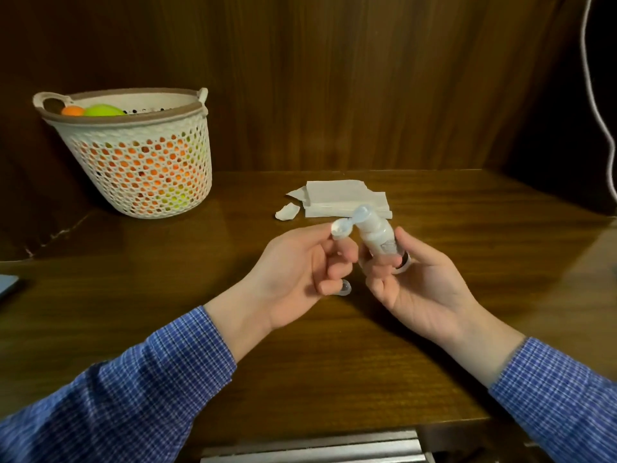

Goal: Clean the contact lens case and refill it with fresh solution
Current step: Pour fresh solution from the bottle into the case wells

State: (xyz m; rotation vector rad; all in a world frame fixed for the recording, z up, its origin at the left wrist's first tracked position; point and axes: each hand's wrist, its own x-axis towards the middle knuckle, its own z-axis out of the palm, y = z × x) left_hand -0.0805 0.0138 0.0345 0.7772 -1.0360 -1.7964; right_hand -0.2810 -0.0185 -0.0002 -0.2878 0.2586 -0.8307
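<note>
In the middle of the frame, your right hand point(417, 279) fingers hold the solution bottle point(375, 233). Your left hand point(300, 272) fingers pinch the lens case point(340, 228). You seem about to fill it. Next, aim the tip into a cup and squeeze gently.

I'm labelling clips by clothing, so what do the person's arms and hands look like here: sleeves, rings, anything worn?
Both arms wear long sleeves in a blue and white small-check fabric, the left sleeve and right sleeve ending at the wrists. The left hand and right hand are bare: no gloves, and no watch or bracelet shows.
</note>
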